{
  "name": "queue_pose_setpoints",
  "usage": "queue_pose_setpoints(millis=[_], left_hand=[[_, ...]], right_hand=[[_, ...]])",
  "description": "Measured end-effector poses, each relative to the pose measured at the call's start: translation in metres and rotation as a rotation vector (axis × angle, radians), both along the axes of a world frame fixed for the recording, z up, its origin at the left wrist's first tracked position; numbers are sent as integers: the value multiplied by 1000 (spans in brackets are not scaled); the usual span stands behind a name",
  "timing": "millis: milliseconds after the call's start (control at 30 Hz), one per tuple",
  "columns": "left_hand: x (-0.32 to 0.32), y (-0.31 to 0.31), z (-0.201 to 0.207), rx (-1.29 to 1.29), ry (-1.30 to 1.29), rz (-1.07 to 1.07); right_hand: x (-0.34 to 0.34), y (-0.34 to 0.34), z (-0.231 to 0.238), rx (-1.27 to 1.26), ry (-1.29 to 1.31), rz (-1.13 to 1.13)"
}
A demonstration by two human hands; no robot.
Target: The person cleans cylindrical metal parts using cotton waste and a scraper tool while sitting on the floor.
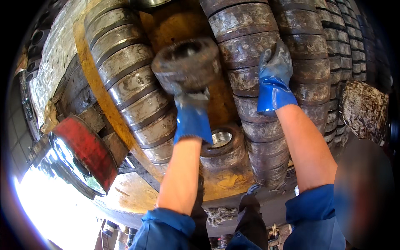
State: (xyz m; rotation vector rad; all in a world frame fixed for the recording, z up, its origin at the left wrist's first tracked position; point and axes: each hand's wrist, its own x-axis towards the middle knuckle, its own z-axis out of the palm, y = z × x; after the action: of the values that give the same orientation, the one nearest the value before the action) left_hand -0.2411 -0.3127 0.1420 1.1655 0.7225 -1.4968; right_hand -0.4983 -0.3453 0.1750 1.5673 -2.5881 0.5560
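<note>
My left hand, in a blue-cuffed work glove, grips a thick, rusty metal ring by its near side. The ring is raised above a yellow surface and smeared by motion, and it hides most of my fingers. My right hand, gloved the same way, lies against a long row of similar dark rings. Its fingers are slightly bent, with the thumb apart, and nothing shows in them. Below my left wrist, another ring sits with its shiny bore facing up.
A row of brighter rings runs along the left, beside a curved yellow edge. Farther left is a red round part. More rows stand on the right, near a mottled brown block.
</note>
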Motion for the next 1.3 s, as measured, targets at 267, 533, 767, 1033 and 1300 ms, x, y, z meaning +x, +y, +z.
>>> queue_pose_setpoints(millis=[267,533,767,1033,1300], left_hand=[[-11,98,54,116,75,18],[-17,145,66,439,87,86],[-1,140,123,578,-22,-353],[82,66,72,-953,-575,-1173],[74,-32,-104,-559,-307,-1802]], right_hand=[[1,4,-7,-28,69,21],[-5,11,-18,66,25,18],[-1,3,-12,19,7,16],[-3,7,-18,-6,88,4],[0,1,-7,8,8,-14]])
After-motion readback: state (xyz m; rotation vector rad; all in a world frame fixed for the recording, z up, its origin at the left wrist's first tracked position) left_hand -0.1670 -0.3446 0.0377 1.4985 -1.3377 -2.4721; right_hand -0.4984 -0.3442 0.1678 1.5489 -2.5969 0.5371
